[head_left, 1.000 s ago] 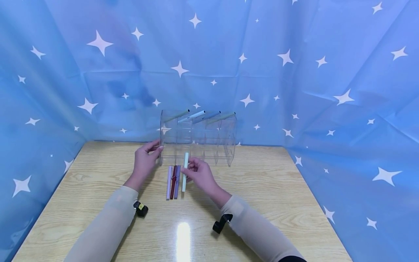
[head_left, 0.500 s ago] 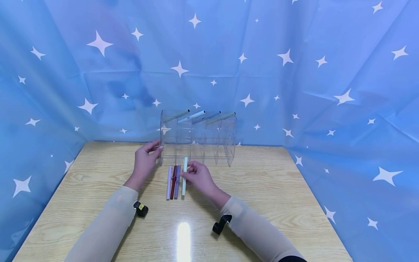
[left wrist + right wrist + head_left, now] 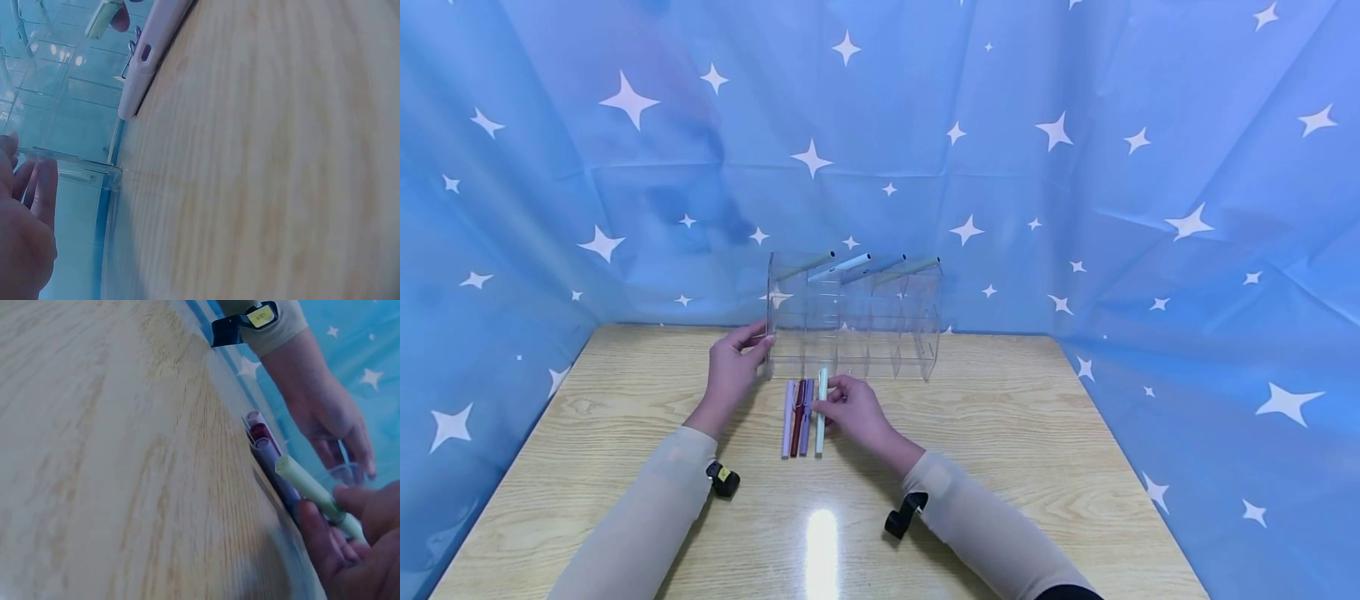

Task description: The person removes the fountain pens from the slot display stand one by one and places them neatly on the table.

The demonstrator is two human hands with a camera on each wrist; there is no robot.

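Observation:
My right hand (image 3: 861, 411) pinches a pale mint-green pen (image 3: 822, 417) between thumb and fingers. In the right wrist view, that green pen (image 3: 306, 484) is tilted and raised off the table. To its left lie three pens side by side: a purple pen (image 3: 806, 421), a dark red pen (image 3: 797, 425) and a lilac pen (image 3: 787, 421). Behind them stands a clear acrylic rack (image 3: 853, 367) with compartments. My left hand (image 3: 732, 367) grips the rack's left side wall, thumb on one face and fingers on the other, as the right wrist view shows.
Several pens lean in the rack's top, among them a light blue pen (image 3: 850, 263) and a green pen (image 3: 917, 267). A blue star-patterned curtain (image 3: 880, 125) rises behind the wooden table (image 3: 1000, 433) and along its sides.
My right hand has moved the mint-green pen toward me and slightly left, closer in line with the three lying pens. The left hand stays on the rack.

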